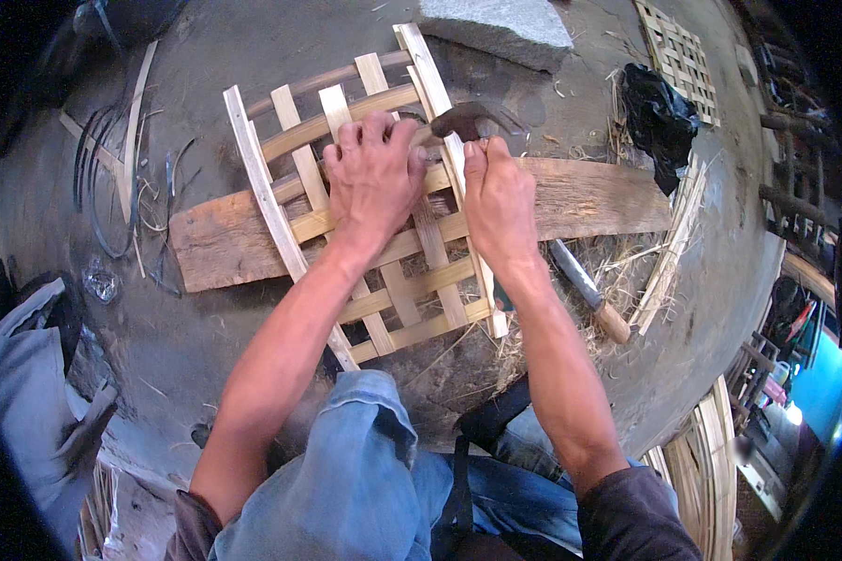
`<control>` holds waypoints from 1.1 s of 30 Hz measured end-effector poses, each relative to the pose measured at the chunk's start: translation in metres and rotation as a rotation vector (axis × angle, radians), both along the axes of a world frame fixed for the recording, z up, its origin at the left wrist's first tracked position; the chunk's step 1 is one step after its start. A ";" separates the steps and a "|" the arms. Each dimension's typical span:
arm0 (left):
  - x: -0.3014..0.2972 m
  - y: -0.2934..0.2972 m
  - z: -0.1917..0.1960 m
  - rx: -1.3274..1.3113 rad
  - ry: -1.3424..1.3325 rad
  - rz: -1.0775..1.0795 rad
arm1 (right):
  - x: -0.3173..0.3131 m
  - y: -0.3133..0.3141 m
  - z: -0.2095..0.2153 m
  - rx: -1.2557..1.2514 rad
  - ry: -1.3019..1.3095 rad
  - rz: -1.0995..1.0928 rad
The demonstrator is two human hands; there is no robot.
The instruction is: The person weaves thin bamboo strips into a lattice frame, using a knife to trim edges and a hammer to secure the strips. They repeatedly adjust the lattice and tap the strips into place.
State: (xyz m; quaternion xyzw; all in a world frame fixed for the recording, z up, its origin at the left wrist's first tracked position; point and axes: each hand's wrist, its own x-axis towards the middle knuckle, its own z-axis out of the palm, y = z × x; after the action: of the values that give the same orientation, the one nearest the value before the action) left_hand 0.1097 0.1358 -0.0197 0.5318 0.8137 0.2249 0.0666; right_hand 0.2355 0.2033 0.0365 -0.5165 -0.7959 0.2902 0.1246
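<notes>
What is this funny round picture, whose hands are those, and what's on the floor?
There's no robot, just the bare hands of whoever wears the camera on their head. It looks down through a very wide lens, so straight edges bend. The left hand holds a hammer. The right hand pinches its fingers by the edge of a slatted wooden frame; anything tiny there is hard to see. The frame lies across a plank. On the floor are a knife and a black plastic bag.

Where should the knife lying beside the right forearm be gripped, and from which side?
Probably best by its wooden handle, approached from the person's near right: the knife lies flat-looking, slanted, handle end toward the person, blade pointing away.
</notes>
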 end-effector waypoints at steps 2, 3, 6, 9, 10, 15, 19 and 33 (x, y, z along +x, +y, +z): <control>-0.004 -0.001 -0.001 -0.014 -0.004 0.014 | -0.007 -0.003 0.017 -0.055 0.047 -0.087; -0.002 0.001 0.000 -0.015 -0.006 0.013 | -0.006 -0.006 0.021 -0.059 0.099 -0.174; -0.001 0.001 -0.001 -0.007 0.004 0.028 | -0.007 -0.001 0.004 0.013 0.035 -0.110; -0.001 -0.002 0.000 0.007 0.005 0.011 | -0.001 0.001 0.006 0.011 0.067 -0.097; -0.001 -0.002 0.001 0.003 -0.006 0.006 | -0.003 -0.005 0.013 0.005 0.098 -0.154; -0.001 -0.004 0.003 -0.010 -0.014 0.012 | -0.006 0.000 0.007 0.022 0.038 -0.049; 0.000 0.002 0.000 0.030 -0.007 -0.001 | -0.004 0.005 0.007 -0.035 -0.024 -0.049; -0.011 -0.005 0.020 -0.052 -0.146 -0.044 | 0.080 0.004 0.019 -0.320 0.277 -0.326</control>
State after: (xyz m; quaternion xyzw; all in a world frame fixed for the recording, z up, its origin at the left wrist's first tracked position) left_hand 0.0986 0.1313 0.0000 0.5300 0.8003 0.2403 0.1443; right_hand 0.3158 0.2074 0.0554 -0.6064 -0.6215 0.4564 0.1940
